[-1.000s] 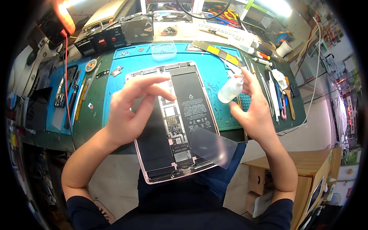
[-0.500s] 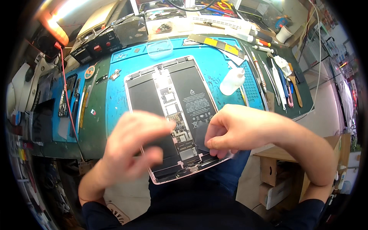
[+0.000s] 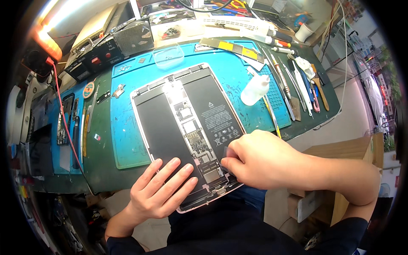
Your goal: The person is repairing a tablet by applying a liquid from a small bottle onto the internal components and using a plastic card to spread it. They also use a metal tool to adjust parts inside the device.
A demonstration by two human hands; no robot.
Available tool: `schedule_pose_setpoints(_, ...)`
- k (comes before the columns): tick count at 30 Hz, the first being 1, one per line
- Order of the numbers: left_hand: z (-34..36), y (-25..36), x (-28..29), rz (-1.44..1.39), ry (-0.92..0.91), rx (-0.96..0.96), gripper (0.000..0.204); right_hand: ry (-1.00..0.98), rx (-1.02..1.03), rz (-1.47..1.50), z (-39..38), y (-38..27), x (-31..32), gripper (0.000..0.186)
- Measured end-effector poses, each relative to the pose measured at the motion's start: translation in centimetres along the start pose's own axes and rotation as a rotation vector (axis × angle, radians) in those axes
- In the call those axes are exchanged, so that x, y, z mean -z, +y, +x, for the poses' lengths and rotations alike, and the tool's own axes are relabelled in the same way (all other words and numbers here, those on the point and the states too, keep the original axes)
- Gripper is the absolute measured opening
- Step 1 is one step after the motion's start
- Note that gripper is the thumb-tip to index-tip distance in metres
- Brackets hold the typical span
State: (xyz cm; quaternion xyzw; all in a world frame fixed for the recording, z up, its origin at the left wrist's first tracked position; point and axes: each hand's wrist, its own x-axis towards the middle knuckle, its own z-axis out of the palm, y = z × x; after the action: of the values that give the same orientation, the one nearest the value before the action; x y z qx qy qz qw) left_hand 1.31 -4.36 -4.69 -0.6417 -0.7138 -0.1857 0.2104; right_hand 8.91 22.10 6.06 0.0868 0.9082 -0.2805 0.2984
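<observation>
An opened tablet lies tilted across the front edge of the blue mat, its lower end overhanging toward my lap. Black battery cells flank a narrow circuit board down its middle. My left hand rests on the lower left of the tablet, fingers stretched out and slightly apart. At the lower right, my right hand is closed in a pinch on a thin dark translucent sheet. The sheet is mostly hidden by the fingers, beside the board's lower end; whether its edge goes under the battery cannot be seen.
A white squeeze bottle stands right of the tablet. Tweezers, brushes and other tools lie farther right. A clear plastic box sits behind the tablet. At left are a black bench device, a red cable and phone parts.
My left hand, blurred above the tablet before, has come down flat onto its lower left. The right hand still pinches the sheet, which shows less now. The view has shifted slightly.
</observation>
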Motion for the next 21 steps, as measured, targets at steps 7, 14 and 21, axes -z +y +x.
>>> schedule_pose_setpoints(7, 0.1, 0.0, -1.2, 0.064, 0.104, -0.026, 0.023, 0.160, 0.110, -0.007, -0.5, 0.3, -1.6, 0.032)
schedule_pose_setpoints(14, 0.1, -0.7, -1.3, 0.065, 0.115, -0.093, 0.024, 0.151, 0.063, -0.010, -0.5, 0.4, -1.7, 0.029)
schedule_pose_setpoints(21, -0.1, -0.7, -1.7, 0.054, 0.148, -0.093, 0.024, 0.157, 0.053, 0.006, -0.3, 0.2, -1.8, 0.029)
